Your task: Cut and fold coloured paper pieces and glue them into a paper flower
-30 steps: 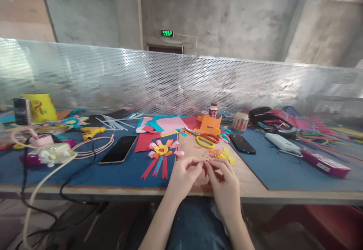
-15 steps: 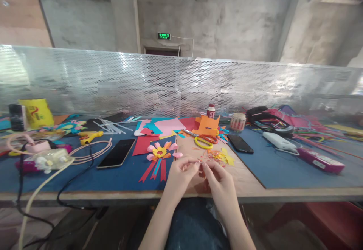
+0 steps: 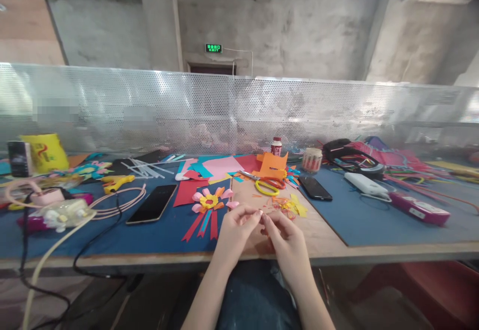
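My left hand (image 3: 239, 227) and my right hand (image 3: 286, 230) meet fingertip to fingertip over the brown board (image 3: 322, 225) near the table's front edge. Both are closed in a pinch, and whatever lies between the fingertips is too small to make out. Just left of my left hand lies a paper flower (image 3: 209, 201) with pink and orange petals, a yellow middle and red and blue ribbon tails. Beyond my right hand are thin orange and yellow paper scraps (image 3: 290, 205). Farther back rest scissors (image 3: 267, 187) with yellow and orange handles, blades pointing left.
A phone (image 3: 151, 204) lies left, another phone (image 3: 315, 188) right. Coloured paper sheets (image 3: 222, 169), a jar (image 3: 312, 160) and a small bottle (image 3: 276, 146) stand farther back. A glue gun (image 3: 118, 183), cables and a power strip (image 3: 65, 213) occupy the left; a purple box (image 3: 419, 207) lies right.
Both hands stay pinched together in nearly the same place. The bit of orange at the fingertips earlier is harder to see now. The whole view has shifted slightly.
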`<state>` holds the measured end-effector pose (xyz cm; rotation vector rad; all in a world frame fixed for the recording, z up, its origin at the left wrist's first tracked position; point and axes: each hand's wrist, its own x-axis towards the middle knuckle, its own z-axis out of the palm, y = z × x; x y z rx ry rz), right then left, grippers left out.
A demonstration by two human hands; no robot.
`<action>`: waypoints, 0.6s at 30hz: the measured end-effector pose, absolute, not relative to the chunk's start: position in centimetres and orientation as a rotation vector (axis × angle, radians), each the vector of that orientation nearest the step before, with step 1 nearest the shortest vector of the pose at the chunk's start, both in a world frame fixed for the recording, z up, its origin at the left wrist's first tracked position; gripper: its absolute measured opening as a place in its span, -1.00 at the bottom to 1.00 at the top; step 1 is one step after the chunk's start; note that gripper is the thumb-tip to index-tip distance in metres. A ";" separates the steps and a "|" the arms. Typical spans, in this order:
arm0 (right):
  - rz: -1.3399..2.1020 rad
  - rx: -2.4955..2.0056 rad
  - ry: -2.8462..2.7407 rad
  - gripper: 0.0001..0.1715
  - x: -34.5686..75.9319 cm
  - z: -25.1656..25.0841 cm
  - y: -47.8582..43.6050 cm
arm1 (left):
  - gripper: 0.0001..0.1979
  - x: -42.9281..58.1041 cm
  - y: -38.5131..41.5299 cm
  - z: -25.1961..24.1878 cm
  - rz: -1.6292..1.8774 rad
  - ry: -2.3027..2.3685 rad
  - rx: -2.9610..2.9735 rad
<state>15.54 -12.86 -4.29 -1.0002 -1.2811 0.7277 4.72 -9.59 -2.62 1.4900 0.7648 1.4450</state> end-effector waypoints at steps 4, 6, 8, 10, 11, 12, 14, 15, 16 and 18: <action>0.728 -1.026 -1.280 -0.70 15.6 -4.4 -12.8 | -0.88 4.7 -9.5 -2.6 1.453 0.762 1.486; 0.726 -1.016 -1.285 -0.70 15.6 -4.4 -12.8 | -0.88 4.7 -9.5 -2.6 1.453 0.760 1.489; 0.726 -1.003 -1.281 -0.70 15.7 -4.5 -12.8 | -0.87 4.7 -9.5 -2.7 1.443 0.763 1.504; 0.743 -1.001 -1.262 -0.69 15.7 -4.5 -12.9 | -0.84 4.6 -9.5 -2.7 1.425 0.769 1.516; 0.756 -1.005 -1.254 -0.68 15.7 -4.5 -12.9 | -0.82 4.6 -9.5 -2.8 1.418 0.775 1.520; 0.764 -1.010 -1.250 -0.67 15.6 -4.5 -12.9 | -0.82 4.6 -9.5 -2.8 1.415 0.783 1.523; 0.763 -1.018 -1.258 -0.67 15.6 -4.5 -12.9 | -0.83 4.6 -9.5 -2.8 1.419 0.797 1.532; 0.757 -1.021 -1.265 -0.66 15.6 -4.5 -12.9 | -0.84 4.6 -9.5 -2.8 1.423 0.800 1.536; 0.751 -1.021 -1.272 -0.67 15.6 -4.5 -12.9 | -0.84 4.6 -9.5 -2.8 1.426 0.801 1.537; 0.745 -1.019 -1.278 -0.68 15.5 -4.6 -12.9 | -0.84 4.6 -9.4 -2.9 1.431 0.795 1.535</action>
